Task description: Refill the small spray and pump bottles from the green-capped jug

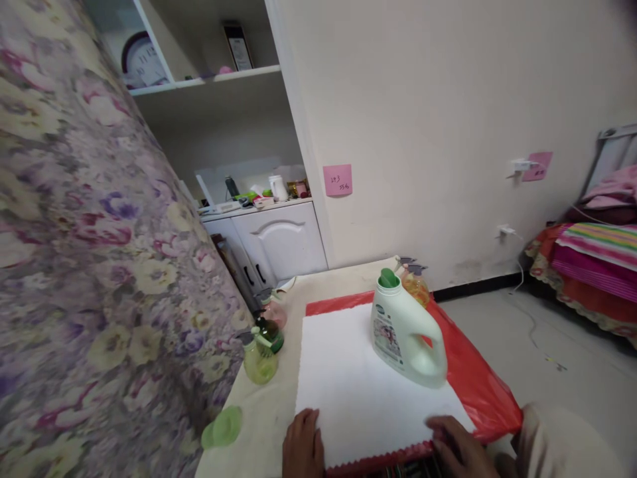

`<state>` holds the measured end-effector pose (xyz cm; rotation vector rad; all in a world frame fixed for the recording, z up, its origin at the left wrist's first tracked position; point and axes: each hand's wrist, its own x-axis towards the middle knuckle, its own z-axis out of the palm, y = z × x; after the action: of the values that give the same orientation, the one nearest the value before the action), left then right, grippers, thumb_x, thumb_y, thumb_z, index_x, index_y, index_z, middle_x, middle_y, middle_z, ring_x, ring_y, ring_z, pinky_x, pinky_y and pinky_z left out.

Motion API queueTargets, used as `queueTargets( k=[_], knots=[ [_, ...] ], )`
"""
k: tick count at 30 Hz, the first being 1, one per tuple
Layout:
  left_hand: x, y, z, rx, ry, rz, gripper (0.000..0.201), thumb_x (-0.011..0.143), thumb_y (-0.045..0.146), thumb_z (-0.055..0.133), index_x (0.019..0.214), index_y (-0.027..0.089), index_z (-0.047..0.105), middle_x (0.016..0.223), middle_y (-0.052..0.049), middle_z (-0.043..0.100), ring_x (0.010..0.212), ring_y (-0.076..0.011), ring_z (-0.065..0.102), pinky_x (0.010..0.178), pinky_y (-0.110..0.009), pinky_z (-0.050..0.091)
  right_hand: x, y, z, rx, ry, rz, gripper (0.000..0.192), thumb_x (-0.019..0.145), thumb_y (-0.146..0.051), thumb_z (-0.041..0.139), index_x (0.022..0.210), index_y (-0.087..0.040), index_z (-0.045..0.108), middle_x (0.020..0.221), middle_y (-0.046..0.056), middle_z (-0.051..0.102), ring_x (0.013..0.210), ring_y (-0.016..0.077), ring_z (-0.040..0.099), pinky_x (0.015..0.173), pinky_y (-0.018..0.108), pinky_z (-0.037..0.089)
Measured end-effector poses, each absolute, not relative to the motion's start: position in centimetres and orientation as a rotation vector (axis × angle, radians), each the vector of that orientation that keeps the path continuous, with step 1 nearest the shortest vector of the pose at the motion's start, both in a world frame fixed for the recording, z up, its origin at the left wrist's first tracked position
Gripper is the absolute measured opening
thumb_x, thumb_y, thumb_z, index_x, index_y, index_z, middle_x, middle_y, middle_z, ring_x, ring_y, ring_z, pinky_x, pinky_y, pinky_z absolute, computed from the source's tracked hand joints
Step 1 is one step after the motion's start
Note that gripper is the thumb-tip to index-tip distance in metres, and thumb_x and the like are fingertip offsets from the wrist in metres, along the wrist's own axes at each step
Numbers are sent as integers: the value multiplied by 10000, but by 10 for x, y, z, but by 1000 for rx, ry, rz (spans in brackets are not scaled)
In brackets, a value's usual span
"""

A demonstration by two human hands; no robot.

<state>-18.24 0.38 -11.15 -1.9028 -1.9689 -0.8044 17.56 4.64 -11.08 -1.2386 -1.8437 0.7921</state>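
A pale green detergent jug (405,342) stands upright on a white sheet (343,372). A darker green spout piece shows in its uncapped mouth, and its handle faces right. My left hand (303,445) rests at the sheet's near left corner, fingers lying on the edge and holding nothing. At the near right corner, my right hand (460,448) lies with fingers loosely extended over the sheet's edge, also without an object. Neither hand touches the jug. A light green cap (222,427) lies on the table, left of my left hand.
Spray bottles stand on the left, one yellow-green (259,362), one dark green (271,334), one pink (273,311). An orange spray bottle (417,287) is behind the jug. Red plastic (478,372) hangs over the table's right side. A floral curtain (124,265) borders the left.
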Motion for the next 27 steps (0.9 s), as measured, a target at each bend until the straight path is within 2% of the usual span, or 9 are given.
queueTargets(
  k=[4, 8, 11, 17, 21, 24, 27],
  knots=[
    [-176, 0, -106, -1894, -2013, -783, 344, 840, 174, 435, 1107, 179, 651, 1102, -113, 680, 1017, -244, 637, 851, -415, 545, 163, 42, -81, -1213, -1909, 709, 230, 898, -316, 471, 1061, -232, 611, 870, 38, 700, 797, 186, 686, 733, 267, 574],
    [-179, -1, -105, -1940, -2000, -784, 359, 819, 147, 446, 1116, 164, 647, 1123, -124, 670, 1038, -246, 628, 872, -410, 537, 131, 45, -66, -1006, -2014, 437, 248, 883, -245, 505, 1115, -248, 591, 1080, 82, 659, 1014, 218, 639, 868, 339, 555],
    [-183, -2, -105, -1982, -2005, -778, 412, 775, 100, 455, 1134, 177, 642, 1151, -112, 663, 1067, -243, 618, 896, -400, 529, 107, 48, -81, -876, -2117, 251, 354, 843, -158, 529, 1185, -245, 558, 1241, 105, 607, 1152, 246, 575, 935, 402, 528],
    [-184, -1, -103, -1978, -2063, -672, 477, 725, 44, 421, 1135, 139, 644, 1158, -132, 661, 1075, -243, 616, 921, -401, 516, 87, 49, -113, -843, -2303, 162, 519, 755, -66, 531, 1241, -249, 527, 1317, 98, 579, 1217, 276, 530, 998, 489, 466],
    [-170, 19, -91, -1911, -2057, -596, 374, 875, 220, 423, 1169, 123, 633, 1204, -153, 648, 1133, -263, 589, 955, -424, 488, 87, 48, -114, -890, -2336, 221, 548, 758, -75, 534, 1265, -282, 514, 1356, 74, 552, 1247, 274, 503, 1032, 480, 430],
    [-158, 42, -82, -1874, -2051, -487, 443, 900, 349, 440, 1280, 160, 565, 1353, -149, 556, 1277, -310, 473, 1012, -474, 427, 86, 50, -114, -901, -2332, 228, 567, 755, -74, 535, 1279, -289, 505, 1365, 72, 546, 1257, 279, 494, 1042, 481, 413],
    [-153, 56, -81, -1846, -2077, -373, 501, 891, 419, 454, 1342, 207, 507, 1421, -148, 485, 1323, -347, 409, 1026, -525, 384, 84, 53, -119, -909, -2364, 225, 603, 726, -66, 550, 1283, -292, 503, 1365, 76, 548, 1254, 288, 497, 1039, 484, 415]
  ],
)
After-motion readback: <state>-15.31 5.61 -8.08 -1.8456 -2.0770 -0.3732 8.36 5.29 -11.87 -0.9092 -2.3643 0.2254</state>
